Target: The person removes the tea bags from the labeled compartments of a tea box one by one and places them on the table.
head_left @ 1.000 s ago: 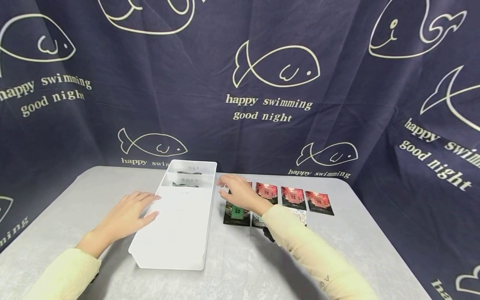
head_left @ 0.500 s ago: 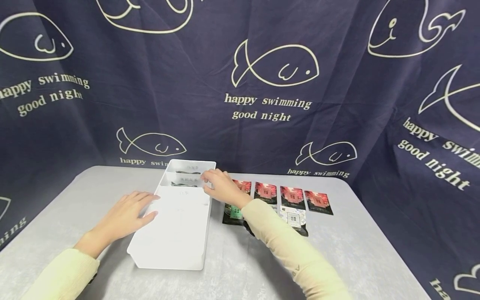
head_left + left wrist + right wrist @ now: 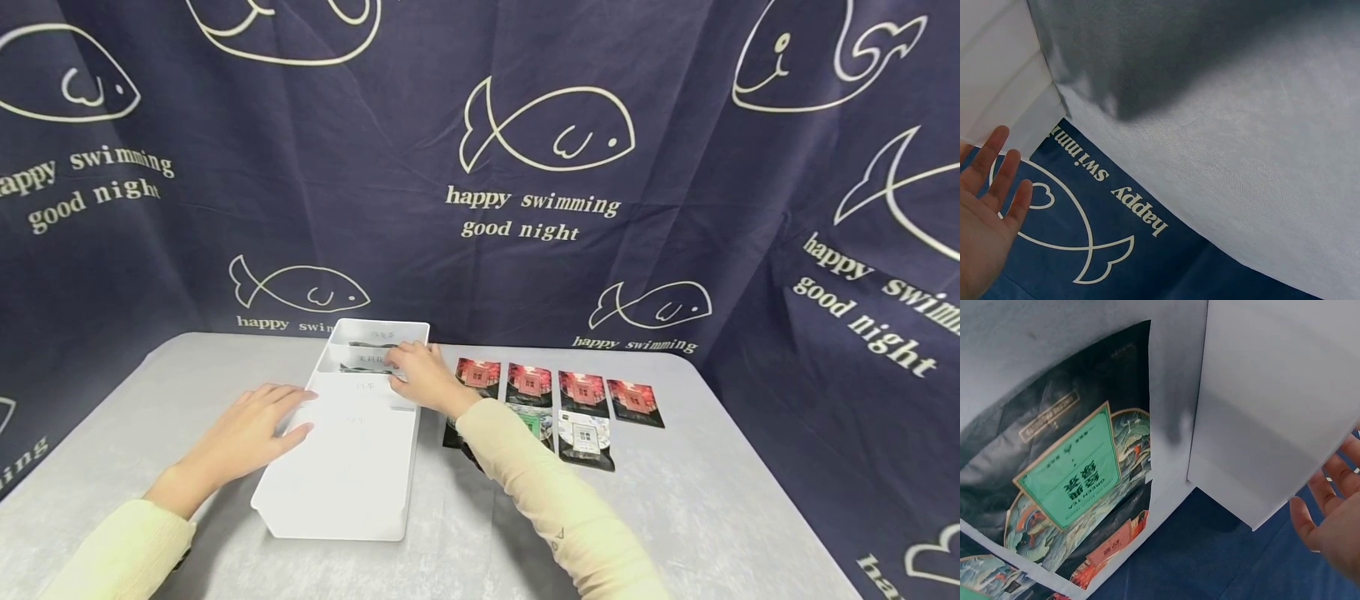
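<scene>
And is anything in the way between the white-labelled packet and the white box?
Yes: two green-labelled packets lie between the white-labelled packet and the white box, and the right sleeve reaches over that stretch.

A curtained-off work corner was shown: a grey table [image 3: 510, 533] was closed in behind and at both sides by dark blue cloth [image 3: 420, 233], printed with pale fish [image 3: 573, 142] and "happy swimming good night" lettering [image 3: 534, 201]; the kind of building could not be told.
</scene>
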Demonstrator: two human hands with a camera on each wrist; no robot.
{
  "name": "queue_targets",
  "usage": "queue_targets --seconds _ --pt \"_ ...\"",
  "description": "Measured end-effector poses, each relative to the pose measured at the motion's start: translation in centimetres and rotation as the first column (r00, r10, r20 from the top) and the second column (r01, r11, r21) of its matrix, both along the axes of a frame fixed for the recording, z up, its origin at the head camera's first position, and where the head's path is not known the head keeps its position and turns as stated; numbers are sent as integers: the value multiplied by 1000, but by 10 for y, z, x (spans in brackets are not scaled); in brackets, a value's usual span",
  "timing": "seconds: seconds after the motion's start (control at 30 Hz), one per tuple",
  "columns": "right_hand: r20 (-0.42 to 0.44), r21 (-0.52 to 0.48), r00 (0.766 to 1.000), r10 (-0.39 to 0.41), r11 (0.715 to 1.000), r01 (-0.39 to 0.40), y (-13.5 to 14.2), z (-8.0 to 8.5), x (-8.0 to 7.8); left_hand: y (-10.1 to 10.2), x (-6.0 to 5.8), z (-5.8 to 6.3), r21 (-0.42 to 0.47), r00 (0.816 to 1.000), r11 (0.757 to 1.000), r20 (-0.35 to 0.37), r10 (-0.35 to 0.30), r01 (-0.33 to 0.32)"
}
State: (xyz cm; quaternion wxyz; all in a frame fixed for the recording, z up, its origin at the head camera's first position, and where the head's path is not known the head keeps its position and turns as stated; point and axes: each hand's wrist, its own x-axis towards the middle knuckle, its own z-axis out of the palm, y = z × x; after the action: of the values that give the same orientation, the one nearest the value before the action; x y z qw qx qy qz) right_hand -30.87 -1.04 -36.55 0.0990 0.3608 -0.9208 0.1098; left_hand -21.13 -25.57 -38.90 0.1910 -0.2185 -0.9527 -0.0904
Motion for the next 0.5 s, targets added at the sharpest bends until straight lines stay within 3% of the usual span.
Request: queue_targets --seconds 0.5 --pt "1 31 1000 -23 999 22 -5 -6 1 0 1 2 -4 1000 1000 0 -1 1"
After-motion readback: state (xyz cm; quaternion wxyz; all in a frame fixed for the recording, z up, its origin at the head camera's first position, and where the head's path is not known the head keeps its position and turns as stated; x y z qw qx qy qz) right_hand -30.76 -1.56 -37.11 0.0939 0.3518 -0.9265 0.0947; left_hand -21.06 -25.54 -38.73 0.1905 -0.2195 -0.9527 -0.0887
